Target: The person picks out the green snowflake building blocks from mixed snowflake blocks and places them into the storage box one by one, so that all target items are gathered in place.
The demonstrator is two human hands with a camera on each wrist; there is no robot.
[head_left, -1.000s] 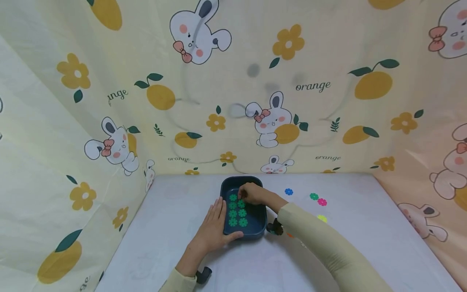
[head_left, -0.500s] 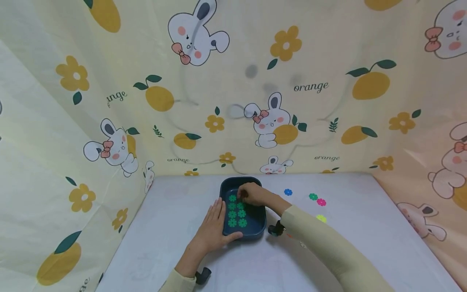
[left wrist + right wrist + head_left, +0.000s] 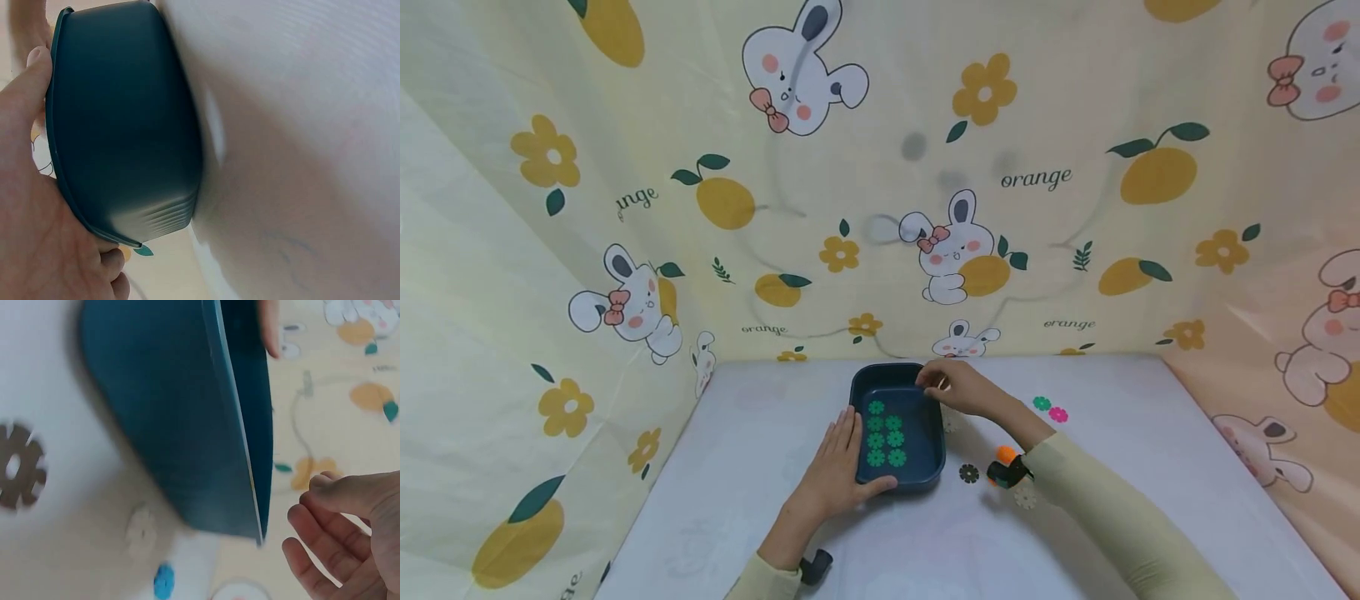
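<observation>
My left hand (image 3: 833, 471) rests along the left wall of a dark blue tray (image 3: 925, 442), fingers straight and thumb at the near rim. Inside the tray lie several green flower-shaped plastic pieces (image 3: 876, 439) in two columns, the left one longer. My right hand (image 3: 961, 387) hovers over the tray's far right rim, fingers loosely bent. In the right wrist view no piece shows between thumb and fingers of that hand (image 3: 350, 528). The left wrist view has the thumb on the rim of the tray (image 3: 125, 119).
Right of the tray lie a dark flower piece (image 3: 969, 473), an orange one (image 3: 1006, 454), an off-white one (image 3: 1025, 497), a green one (image 3: 1042, 403) and a pink one (image 3: 1058, 414). A blue piece (image 3: 164, 581) shows in the right wrist view. A patterned cloth (image 3: 880, 167) hangs behind.
My right hand has lifted out of the tray and moved right to its rim, its fingers loosening. The dark piece on the table has come into view. My left hand stays put.
</observation>
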